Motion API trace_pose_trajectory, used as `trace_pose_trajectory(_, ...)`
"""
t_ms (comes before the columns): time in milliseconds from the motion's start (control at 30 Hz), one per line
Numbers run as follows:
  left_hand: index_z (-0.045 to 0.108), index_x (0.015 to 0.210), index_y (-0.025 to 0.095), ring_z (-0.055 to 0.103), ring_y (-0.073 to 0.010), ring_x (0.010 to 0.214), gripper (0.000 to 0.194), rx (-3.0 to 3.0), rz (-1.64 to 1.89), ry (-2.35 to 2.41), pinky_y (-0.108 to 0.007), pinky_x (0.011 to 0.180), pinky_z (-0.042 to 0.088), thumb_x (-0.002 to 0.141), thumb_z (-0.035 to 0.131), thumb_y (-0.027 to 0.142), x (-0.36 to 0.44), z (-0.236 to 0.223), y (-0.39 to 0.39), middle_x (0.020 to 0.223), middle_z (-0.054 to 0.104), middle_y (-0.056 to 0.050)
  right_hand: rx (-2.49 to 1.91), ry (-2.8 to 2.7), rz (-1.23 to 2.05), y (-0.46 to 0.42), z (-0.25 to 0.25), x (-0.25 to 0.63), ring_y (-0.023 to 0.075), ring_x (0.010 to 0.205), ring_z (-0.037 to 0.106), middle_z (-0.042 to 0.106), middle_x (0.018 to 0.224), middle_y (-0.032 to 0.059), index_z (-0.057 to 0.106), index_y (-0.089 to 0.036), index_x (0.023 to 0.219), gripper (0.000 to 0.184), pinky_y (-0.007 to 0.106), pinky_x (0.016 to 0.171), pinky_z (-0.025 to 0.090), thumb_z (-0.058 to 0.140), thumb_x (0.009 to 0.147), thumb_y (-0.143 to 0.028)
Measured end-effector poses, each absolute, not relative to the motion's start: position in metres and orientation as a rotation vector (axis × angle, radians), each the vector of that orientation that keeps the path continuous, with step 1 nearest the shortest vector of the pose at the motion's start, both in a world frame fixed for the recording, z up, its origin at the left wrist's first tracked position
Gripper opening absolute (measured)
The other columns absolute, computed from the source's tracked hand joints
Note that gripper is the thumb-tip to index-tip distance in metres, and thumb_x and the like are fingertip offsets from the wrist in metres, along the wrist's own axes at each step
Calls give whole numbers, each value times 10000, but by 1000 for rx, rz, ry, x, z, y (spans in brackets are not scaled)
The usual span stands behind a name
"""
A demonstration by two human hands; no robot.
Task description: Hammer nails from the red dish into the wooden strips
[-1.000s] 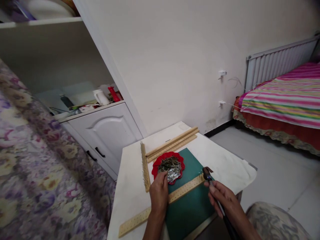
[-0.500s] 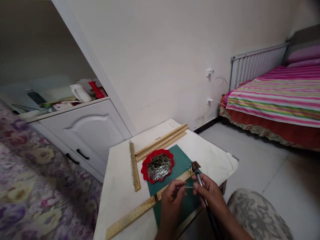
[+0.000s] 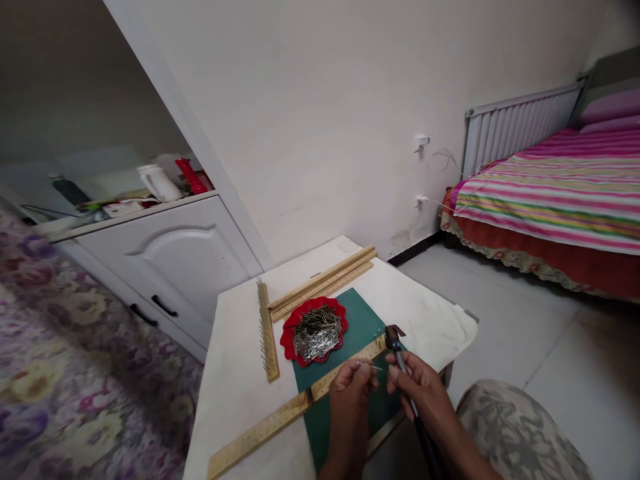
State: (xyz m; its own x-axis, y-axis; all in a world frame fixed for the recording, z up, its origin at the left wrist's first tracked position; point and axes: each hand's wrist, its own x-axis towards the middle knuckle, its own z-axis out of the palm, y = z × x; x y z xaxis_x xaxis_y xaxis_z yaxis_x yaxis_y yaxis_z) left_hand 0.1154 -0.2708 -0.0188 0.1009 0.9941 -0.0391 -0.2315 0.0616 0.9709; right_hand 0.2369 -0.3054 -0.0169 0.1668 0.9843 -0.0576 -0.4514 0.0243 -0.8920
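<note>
Between the fingertips of my left hand [image 3: 353,390] is a thin nail [image 3: 373,367], its tip toward the right. My right hand [image 3: 423,387] is wrapped round the handle of a claw hammer [image 3: 396,340], head up. Under both hands a long wooden strip [image 3: 265,433] with rows of small holes lies across a green mat [image 3: 360,313]. A few nails [image 3: 380,335] stand in the strip's far end, near the hammer head. Left of the mat's middle, a red scalloped dish [image 3: 289,333] holds many loose nails [image 3: 317,333].
On the white table [image 3: 235,400], a short wooden strip [image 3: 269,340] bristles with upright nails at the left. More wooden strips [image 3: 325,280] lie along the back. A wall and a cabinet [image 3: 175,267] stand behind; a bed [image 3: 550,193] is at the right.
The nail has come away from my right fingertips and now sits in my left hand alone, tilted differently. My left hand has turned and shifted slightly right. The hammer stays in my right hand.
</note>
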Motion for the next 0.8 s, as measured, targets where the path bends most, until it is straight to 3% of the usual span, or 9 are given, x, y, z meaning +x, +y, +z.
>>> trace_pose_trajectory(267,637,720,163,544,-151,712,242,1893,1163,1264,-251,677,404,808,495,338,110,-21,-222,708,586,-15,-966,-719,1275,-304,-17,252,36,247,373,569,508,-59,536,-172,876,380,158,263,231,630,707,-499)
trace_pose_trajectory(800,620,739,181,547,-142,721,258,2158,1042,1379,-240,676,391,849,426,311,121,-37,-214,742,586,-12,-974,-731,1286,-305,-19,252,31,228,352,560,483,-67,526,-173,872,380,150,260,191,624,709,-502)
